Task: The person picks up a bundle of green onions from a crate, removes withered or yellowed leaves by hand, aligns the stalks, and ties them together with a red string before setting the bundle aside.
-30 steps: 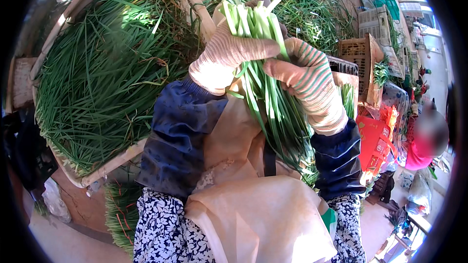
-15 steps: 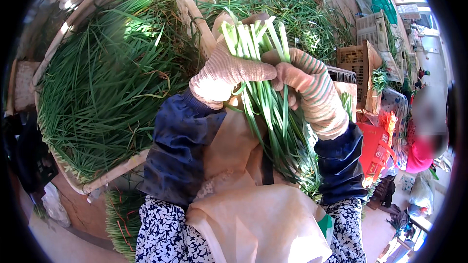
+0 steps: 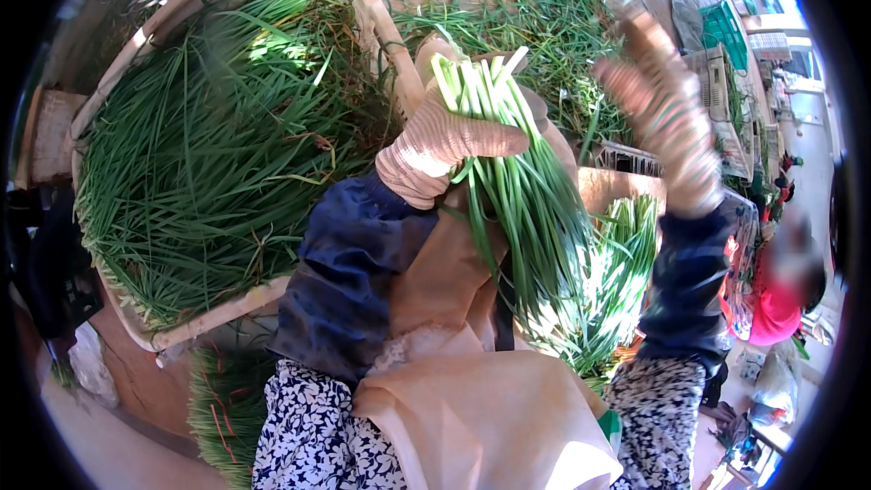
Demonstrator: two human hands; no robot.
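Note:
My left hand [image 3: 426, 150], in a striped knit glove, grips a bunch of green chive-like stalks [image 3: 533, 222], pale cut ends upward, long leaves hanging down to the right. My right hand [image 3: 660, 109], gloved and smeared by motion, is raised at upper right, apart from the bunch; whether it holds anything is unclear. Loose leaves [image 3: 535, 9] lie behind it. A beige apron [image 3: 481, 426] is below my hands. Beside the held bunch, more upright stalks [image 3: 626, 263] catch the light.
A pale-rimmed crate [image 3: 204, 308] heaped with leaves fills the left, tied bundles [image 3: 227, 417] below it. At right are a green crate [image 3: 726, 32], a grey crate [image 3: 721, 82] and a person in pink [image 3: 780, 299]. A plastic bag [image 3: 776, 377] sits lower right.
My right hand has left the bunch and swung up and to the right. My left hand, still gripping the stalks, has shifted slightly right, and more upright stalks now show behind the bunch.

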